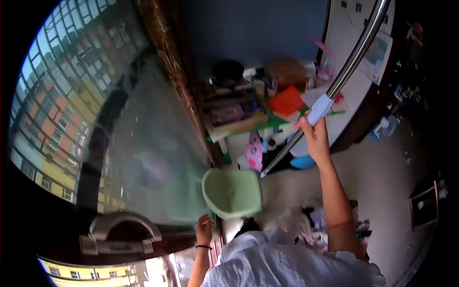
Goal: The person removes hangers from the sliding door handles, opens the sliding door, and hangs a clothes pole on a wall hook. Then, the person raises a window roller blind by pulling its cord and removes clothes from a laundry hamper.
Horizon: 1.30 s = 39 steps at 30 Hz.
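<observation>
My right hand (316, 137) is wrapped round a metal telescopic pole (351, 67) just below its pale blue plastic collar (319, 109). The pole slants from the top edge of the view down to a bare tip near the basin; its upper end is out of sight. My left hand (204, 229) is held low beside the window pane, its fingers loosely bent and apart with nothing visible in them. A light green plastic basin (233, 193) is just ahead of that hand, by the window.
On the left is a large glass window (148, 158) with a curved metal handle (126, 227) and bars outside. A cluttered desk (342, 126) stands ahead, with a pink soft toy (253, 152) below. Clothes (311, 225) lie on the floor to the right.
</observation>
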Motion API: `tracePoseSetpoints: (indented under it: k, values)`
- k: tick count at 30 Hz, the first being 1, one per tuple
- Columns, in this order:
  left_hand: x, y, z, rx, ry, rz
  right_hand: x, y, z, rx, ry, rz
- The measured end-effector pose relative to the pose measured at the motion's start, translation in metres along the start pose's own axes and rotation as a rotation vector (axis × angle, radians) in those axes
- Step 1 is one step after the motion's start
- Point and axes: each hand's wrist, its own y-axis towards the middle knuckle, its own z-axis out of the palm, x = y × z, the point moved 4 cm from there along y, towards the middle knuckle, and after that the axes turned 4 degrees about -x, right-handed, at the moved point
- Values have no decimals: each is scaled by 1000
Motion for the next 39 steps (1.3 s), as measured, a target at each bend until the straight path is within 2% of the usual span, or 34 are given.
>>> tracePoseSetpoints:
  k: [4,5,7,8,13,15,17,18,21,25,27,29,31,35,39]
  values:
    - [-36,72,16,-7,-78,25,2,72,47,8,-14,-91]
    - [-47,88,20,-14,-94,39,3,90,57,-12,-2,-5]
    - [-69,115,26,-9,-65,115,9,128,77,-40,4,-178]
    - [-81,126,29,-19,-86,132,24,145,85,9,-131,-200]
    - [-156,177,39,-119,-153,219,23,253,131,-32,61,-361]
    - [-201,195,39,-196,-140,366,14,299,149,-33,137,-398]
    - [-256,210,36,-280,-40,437,8,341,161,-43,170,-432]
    - [-286,217,36,-327,2,508,5,361,167,-75,91,-427]
    - [-354,247,32,-493,209,815,-20,429,187,-104,159,-512]
    - [-462,276,44,-802,818,1059,-75,516,229,-36,301,-370]
    - [-506,294,49,-938,1036,996,-97,547,250,4,296,-342]
    - [-535,314,48,-1083,1480,988,-116,570,269,0,294,-320]
    - [-551,329,46,-1129,1665,924,-145,588,297,69,255,-198]
    - [-550,344,38,-1141,1941,764,-193,604,350,101,196,-147]
    - [-549,347,38,-1138,2017,667,-215,600,397,190,183,-148]
